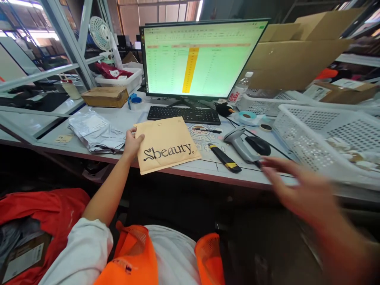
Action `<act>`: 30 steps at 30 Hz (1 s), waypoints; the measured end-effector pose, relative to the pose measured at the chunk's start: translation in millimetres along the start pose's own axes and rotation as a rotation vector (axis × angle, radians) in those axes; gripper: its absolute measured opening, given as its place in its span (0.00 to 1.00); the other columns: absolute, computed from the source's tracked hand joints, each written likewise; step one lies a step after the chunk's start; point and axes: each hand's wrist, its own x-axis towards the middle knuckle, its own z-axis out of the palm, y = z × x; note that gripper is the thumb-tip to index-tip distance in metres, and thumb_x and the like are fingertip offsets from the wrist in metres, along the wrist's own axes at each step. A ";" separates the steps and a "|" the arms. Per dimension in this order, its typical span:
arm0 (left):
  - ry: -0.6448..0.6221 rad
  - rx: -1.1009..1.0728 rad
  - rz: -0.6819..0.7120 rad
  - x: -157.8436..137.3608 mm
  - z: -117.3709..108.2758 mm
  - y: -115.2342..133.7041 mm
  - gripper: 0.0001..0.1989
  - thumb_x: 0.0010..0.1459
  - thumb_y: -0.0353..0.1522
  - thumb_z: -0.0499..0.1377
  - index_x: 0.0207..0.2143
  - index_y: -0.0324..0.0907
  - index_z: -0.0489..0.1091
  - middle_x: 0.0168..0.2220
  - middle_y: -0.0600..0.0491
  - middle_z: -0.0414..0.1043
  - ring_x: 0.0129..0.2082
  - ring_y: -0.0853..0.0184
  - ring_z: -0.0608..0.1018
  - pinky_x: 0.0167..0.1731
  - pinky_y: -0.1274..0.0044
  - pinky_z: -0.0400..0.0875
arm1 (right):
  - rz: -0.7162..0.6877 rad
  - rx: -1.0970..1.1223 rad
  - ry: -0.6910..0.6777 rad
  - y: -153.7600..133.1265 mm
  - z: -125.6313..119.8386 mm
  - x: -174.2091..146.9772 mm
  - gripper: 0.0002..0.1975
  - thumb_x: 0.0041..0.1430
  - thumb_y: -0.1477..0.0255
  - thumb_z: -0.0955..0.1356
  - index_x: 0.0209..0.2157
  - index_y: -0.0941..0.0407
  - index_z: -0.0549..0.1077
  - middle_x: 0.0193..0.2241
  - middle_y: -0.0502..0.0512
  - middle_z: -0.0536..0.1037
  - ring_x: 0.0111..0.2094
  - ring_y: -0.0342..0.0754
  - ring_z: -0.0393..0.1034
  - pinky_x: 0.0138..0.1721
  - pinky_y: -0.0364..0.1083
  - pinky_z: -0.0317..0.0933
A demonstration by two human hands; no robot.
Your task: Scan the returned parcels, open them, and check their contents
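My left hand (132, 143) grips the left edge of a tan mailer envelope (168, 138) printed "Sbeauty", its thumb on top. The envelope lies over the front edge of the desk, just before the keyboard (184, 114). Smeared by motion, my right hand (299, 188) is off the desk's front edge at the right, fingers pointing left. Its fingertips are close to the lower end of a grey barcode scanner (239, 144); whether they touch cannot be told. Left of the scanner lies a black and yellow utility knife (225, 158), and beside it a black mouse (257, 145).
A monitor (202, 59) showing a spreadsheet stands behind the keyboard. Silvery plastic mailers (96, 130) and a cardboard box (105, 97) are at left. White plastic baskets (323, 138), a tape roll (247, 116) and a bottle (241, 88) occupy the right. A red bag (68, 206) sits low at left.
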 end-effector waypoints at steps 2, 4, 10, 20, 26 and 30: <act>-0.025 -0.015 0.071 2.9 1.4 4.2 0.32 0.49 0.26 0.66 0.54 0.44 0.57 0.44 0.47 0.78 0.39 0.62 0.82 0.38 0.73 0.78 | -0.082 0.183 -0.084 -22.2 42.3 23.8 0.19 0.67 0.58 0.66 0.51 0.54 0.76 0.43 0.59 0.81 0.42 0.51 0.77 0.47 0.52 0.71; -0.015 -0.041 0.218 -3.2 -0.6 17.8 0.34 0.51 0.27 0.66 0.59 0.44 0.56 0.47 0.46 0.77 0.43 0.60 0.82 0.42 0.70 0.78 | -0.125 0.354 -0.119 -49.6 82.8 52.5 0.21 0.66 0.59 0.66 0.54 0.56 0.74 0.47 0.62 0.80 0.44 0.54 0.77 0.47 0.54 0.72; -0.080 0.379 1.092 -59.4 -17.9 72.6 0.06 0.65 0.29 0.59 0.44 0.46 0.73 0.46 0.51 0.80 0.51 0.62 0.80 0.55 0.68 0.71 | -0.066 0.477 0.193 -77.0 110.8 107.2 0.24 0.66 0.60 0.66 0.60 0.54 0.68 0.52 0.62 0.77 0.51 0.54 0.74 0.51 0.54 0.70; -0.759 1.054 0.869 -100.3 -10.8 -26.0 0.20 0.66 0.36 0.59 0.59 0.45 0.71 0.67 0.44 0.65 0.69 0.50 0.62 0.68 0.51 0.51 | 0.121 -0.244 -0.195 44.6 127.4 27.0 0.31 0.65 0.54 0.61 0.56 0.64 0.74 0.49 0.73 0.76 0.49 0.69 0.72 0.51 0.66 0.67; -0.859 0.964 0.823 -68.9 -13.3 -10.9 0.21 0.61 0.21 0.53 0.49 0.47 0.77 0.58 0.53 0.76 0.69 0.56 0.63 0.70 0.51 0.45 | 0.031 -0.082 -0.261 38.6 109.6 41.6 0.26 0.66 0.59 0.60 0.56 0.58 0.75 0.48 0.67 0.78 0.47 0.62 0.75 0.49 0.60 0.70; -0.798 1.007 0.714 -45.2 -34.3 -2.2 0.21 0.59 0.21 0.53 0.47 0.47 0.77 0.61 0.53 0.73 0.67 0.55 0.66 0.68 0.53 0.52 | -0.153 0.173 -0.379 -4.6 94.7 83.5 0.21 0.64 0.59 0.63 0.51 0.52 0.80 0.44 0.57 0.82 0.42 0.54 0.77 0.44 0.52 0.71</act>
